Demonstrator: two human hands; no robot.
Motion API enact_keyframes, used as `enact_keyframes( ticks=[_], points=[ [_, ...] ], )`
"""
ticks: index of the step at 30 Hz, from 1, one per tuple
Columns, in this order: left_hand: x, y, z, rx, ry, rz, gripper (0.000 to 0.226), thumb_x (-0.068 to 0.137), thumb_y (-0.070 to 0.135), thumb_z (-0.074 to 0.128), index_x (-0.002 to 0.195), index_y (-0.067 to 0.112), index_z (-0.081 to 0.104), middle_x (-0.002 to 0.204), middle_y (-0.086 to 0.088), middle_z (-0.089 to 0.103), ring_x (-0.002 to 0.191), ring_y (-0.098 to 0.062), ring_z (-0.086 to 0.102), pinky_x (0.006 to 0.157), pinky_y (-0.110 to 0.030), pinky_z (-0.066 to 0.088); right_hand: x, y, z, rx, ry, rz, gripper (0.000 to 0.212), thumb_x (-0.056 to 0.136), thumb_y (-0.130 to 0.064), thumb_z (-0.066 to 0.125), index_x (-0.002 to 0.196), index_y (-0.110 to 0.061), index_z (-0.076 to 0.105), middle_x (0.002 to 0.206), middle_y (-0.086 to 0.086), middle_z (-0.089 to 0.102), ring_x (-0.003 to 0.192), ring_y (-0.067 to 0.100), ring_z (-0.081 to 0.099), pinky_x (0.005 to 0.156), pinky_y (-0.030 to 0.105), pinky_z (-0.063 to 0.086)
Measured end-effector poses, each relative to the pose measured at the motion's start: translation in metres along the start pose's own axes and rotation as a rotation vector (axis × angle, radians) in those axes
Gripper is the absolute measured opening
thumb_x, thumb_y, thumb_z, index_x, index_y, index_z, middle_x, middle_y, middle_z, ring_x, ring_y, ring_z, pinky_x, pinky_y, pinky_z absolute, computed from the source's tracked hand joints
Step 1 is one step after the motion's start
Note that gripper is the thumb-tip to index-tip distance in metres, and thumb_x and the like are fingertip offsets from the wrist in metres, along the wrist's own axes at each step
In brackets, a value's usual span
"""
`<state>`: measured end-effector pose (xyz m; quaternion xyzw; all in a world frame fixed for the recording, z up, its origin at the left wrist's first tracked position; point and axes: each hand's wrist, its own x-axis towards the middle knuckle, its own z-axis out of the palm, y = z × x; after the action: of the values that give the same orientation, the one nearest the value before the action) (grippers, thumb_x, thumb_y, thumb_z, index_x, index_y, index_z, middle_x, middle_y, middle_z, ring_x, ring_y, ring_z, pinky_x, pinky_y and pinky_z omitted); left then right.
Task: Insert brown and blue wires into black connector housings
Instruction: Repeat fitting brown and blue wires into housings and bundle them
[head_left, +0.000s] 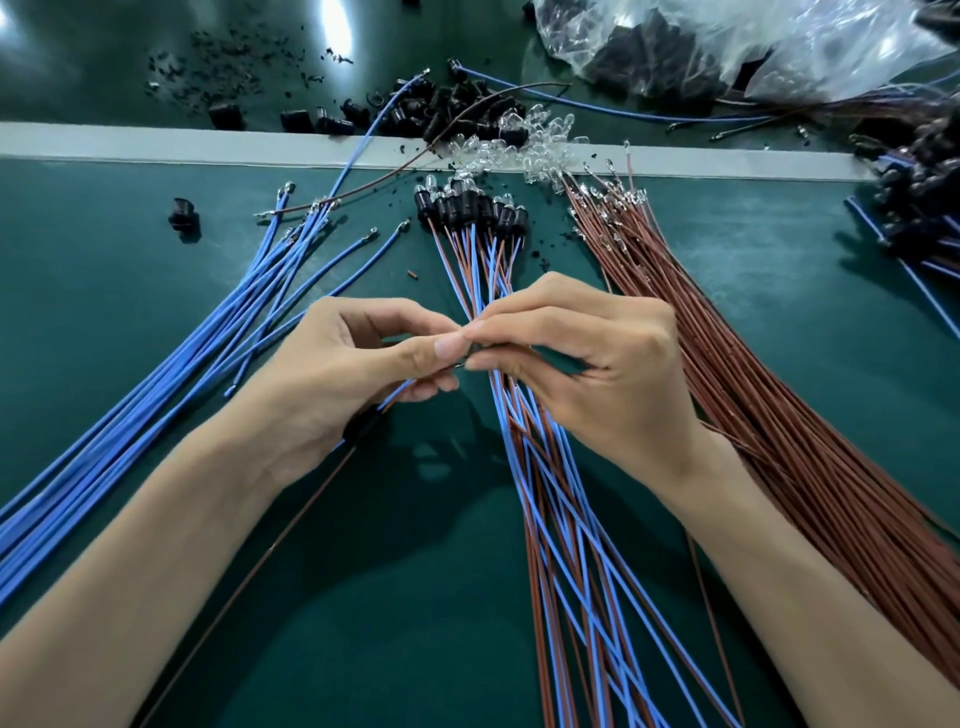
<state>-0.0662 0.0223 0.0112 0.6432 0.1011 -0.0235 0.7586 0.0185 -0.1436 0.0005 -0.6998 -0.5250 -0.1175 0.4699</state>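
Left hand (358, 364) and right hand (587, 353) both pinch blue wire (399, 391) end, fingertips touching | judged light, limp, terminal fragile — best gripped just behind crimp.

Green work mat (104, 270), grey strip (156, 143) across, overhead glare.
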Motion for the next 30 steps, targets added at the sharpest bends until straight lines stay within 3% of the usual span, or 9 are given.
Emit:
enact_keyframes(
  ticks=[6,10,14,30],
  points=[
    [-0.0009,0.0014,-0.0001,0.016,0.007,-0.023,0.011,0.059,0.027,0.071,0.06,0.017,0.073,0.058,0.001,0.061,0.053,-0.005,0.058,0.052,-0.011,0.045,-0.0032,-0.0004,0.0052,-0.049,0.064,-0.001,0.016,0.076,-0.002,0.077,0.091,0.003,0.073,0.09,0.01,0.072,0.078,0.021,0.069,0.074,0.029,0.055],
    [-0.0016,0.0017,-0.0024,0.03,-0.031,-0.021,0.014,0.068,0.01,0.077,0.059,0.017,0.07,0.058,0.001,0.058,0.054,-0.007,0.054,0.053,-0.012,0.044,-0.003,-0.0007,0.0061,-0.032,0.094,0.01,0.017,0.076,-0.003,0.077,0.091,0.003,0.073,0.089,0.009,0.072,0.077,0.019,0.068,0.074,0.026,0.055],
    [-0.0022,0.0016,-0.0014,0.008,-0.048,-0.025,0.019,0.075,0.02,0.062,0.058,0.019,0.068,0.059,0.003,0.056,0.056,-0.007,0.051,0.053,-0.013,0.041,-0.0033,-0.0017,0.0067,-0.003,0.109,0.027,0.019,0.074,-0.003,0.078,0.091,0.003,0.072,0.088,0.01,0.072,0.077,0.02,0.068,0.074,0.026,0.054],
    [-0.0012,-0.0032,0.0062,-0.011,0.059,-0.011,0.013,0.071,0.022,0.066,0.059,0.019,0.071,0.056,0.005,0.056,0.051,-0.005,0.052,0.049,-0.012,0.04,-0.0022,-0.0033,0.0017,0.022,0.098,0.052,0.016,0.074,-0.003,0.078,0.088,0.001,0.073,0.086,0.004,0.073,0.073,0.017,0.069,0.069,0.028,0.055]
  ],
)
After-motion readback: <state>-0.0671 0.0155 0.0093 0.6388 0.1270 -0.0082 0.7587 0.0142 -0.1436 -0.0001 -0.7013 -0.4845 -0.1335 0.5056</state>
